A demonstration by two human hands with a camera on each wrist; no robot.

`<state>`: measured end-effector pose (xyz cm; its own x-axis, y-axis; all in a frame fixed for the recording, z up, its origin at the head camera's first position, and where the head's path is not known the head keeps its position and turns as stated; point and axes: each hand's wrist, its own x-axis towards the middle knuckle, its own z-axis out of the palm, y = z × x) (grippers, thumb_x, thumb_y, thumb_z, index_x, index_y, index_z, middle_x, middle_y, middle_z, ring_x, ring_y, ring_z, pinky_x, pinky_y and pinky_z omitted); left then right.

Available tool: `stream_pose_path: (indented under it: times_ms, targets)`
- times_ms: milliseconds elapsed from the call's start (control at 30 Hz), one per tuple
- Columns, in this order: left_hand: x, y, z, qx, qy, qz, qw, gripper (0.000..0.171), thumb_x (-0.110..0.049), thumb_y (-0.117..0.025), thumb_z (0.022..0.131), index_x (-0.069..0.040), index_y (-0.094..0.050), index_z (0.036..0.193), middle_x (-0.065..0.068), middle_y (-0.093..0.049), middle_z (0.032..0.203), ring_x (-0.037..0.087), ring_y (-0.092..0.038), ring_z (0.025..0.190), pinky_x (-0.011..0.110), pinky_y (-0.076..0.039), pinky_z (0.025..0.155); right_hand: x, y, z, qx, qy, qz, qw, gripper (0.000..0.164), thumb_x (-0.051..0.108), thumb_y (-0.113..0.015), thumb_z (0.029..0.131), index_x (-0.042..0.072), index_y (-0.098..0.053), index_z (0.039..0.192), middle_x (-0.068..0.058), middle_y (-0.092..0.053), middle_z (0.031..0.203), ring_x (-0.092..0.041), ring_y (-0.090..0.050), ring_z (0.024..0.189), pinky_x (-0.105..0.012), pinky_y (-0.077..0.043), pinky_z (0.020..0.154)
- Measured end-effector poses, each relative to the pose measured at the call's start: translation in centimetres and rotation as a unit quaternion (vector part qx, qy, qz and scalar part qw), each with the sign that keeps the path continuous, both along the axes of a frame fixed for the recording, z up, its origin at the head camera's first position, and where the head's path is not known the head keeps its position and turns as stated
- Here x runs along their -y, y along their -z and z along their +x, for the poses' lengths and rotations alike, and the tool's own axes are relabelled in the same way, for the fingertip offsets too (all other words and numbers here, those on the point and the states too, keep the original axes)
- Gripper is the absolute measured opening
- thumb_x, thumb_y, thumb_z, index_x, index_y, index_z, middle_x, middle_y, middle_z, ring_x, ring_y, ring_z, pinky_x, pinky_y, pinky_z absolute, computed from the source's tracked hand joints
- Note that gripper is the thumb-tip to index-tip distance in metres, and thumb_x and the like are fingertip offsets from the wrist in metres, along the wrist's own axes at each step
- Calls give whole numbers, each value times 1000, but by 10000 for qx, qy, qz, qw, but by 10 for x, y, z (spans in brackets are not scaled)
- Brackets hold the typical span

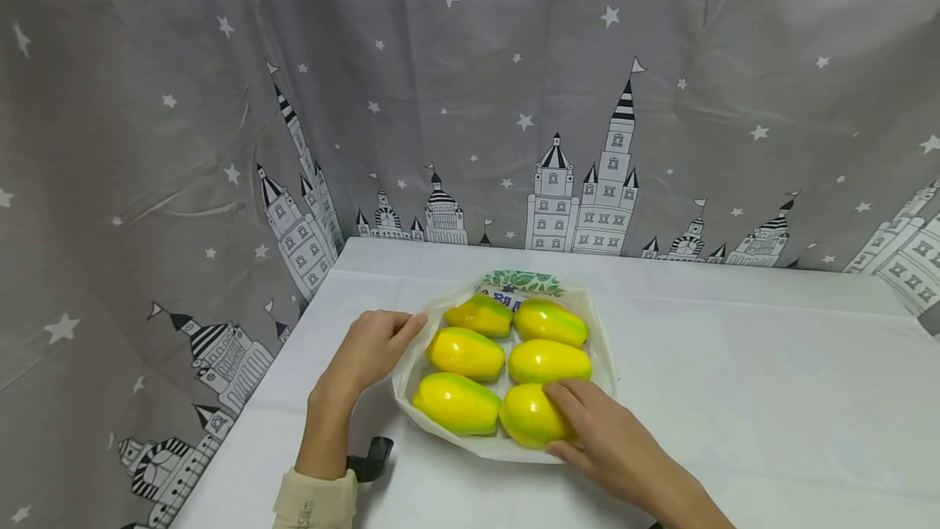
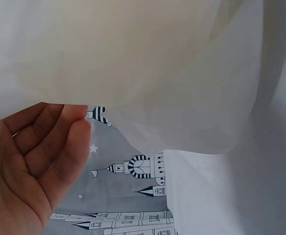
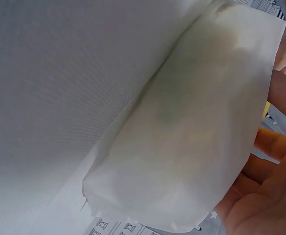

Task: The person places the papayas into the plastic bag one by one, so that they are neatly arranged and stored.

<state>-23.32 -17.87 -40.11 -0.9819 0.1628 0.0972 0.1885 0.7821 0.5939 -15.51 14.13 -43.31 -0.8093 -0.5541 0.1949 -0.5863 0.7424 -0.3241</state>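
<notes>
A white bag (image 1: pixel 402 400) with its mouth wide stands on the table and holds several glossy yellow-green papayas in two columns. My left hand (image 1: pixel 373 349) pinches the left rim of the bag between thumb and fingers; the left wrist view shows this hand (image 2: pixel 45 156) at the edge of the thin white sheet (image 2: pixel 191 112). At the front right, my right hand (image 1: pixel 613 435) grips the nearest papaya (image 1: pixel 532 415), fingers over its top and right side. In the right wrist view the bag's wall (image 3: pixel 182 137) hides most of that papaya.
Other papayas sit close by, at front left (image 1: pixel 457 404) and middle right (image 1: pixel 549 362). A white cloth covers the table (image 1: pixel 734 382). Behind and to the left hangs a grey curtain (image 1: pixel 485 47) with castles and stars. A black strap piece (image 1: pixel 373 459) sits at the left wrist.
</notes>
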Motion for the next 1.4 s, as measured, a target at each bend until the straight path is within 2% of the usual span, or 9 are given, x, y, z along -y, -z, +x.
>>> stream_pose_path:
  times_ms: [533,767,933,1133,1300,1400]
  targets:
    - [2,0,0,115,-58,9,9999,38,-33,-53,102,-4,-72,118,4,-72,101,17,-62,84,41,-53,85,3,4,-2,142,-58,164,9997,61,37,-77,85,10,-57,136,-3,-55,128,-19,-54,113,-40,-49,95]
    - [4,-1,1,92,-59,-13,9999,38,-33,-53,103,-4,-72,118,4,-72,101,17,-62,84,41,-53,85,3,0,-2,276,-37,190,9994,63,38,-75,87,9,-55,138,-5,-55,130,-19,-54,115,-41,-48,96]
    - [5,-1,1,80,-42,20,10000,38,-33,-53,103,-4,-72,117,3,-71,96,16,-60,79,39,-53,82,2,-4,0,291,202,184,9992,63,40,-72,89,9,-53,140,-7,-56,131,-23,-55,116,-43,-49,96]
    - [6,-3,1,131,-55,41,9999,38,-33,-53,103,-3,-71,118,2,-71,95,16,-60,79,39,-53,81,-4,-10,1,-109,551,188,9982,66,44,-69,90,8,-50,142,-5,-60,124,-21,-60,110,-41,-51,91]
    - [8,-3,2,161,-87,18,9998,39,-34,-52,103,-4,-71,119,2,-71,96,16,-60,80,40,-53,83,-7,-14,0,-118,633,130,9978,65,46,-67,92,9,-50,142,-2,-62,120,-16,-61,101,-39,-53,86]
    - [8,-3,2,157,-89,23,9998,39,-35,-52,103,-4,-71,119,1,-71,94,17,-60,80,41,-53,83,-9,-15,1,-83,647,81,9978,65,47,-66,92,10,-49,144,-4,-63,121,-17,-62,102,-39,-53,86]
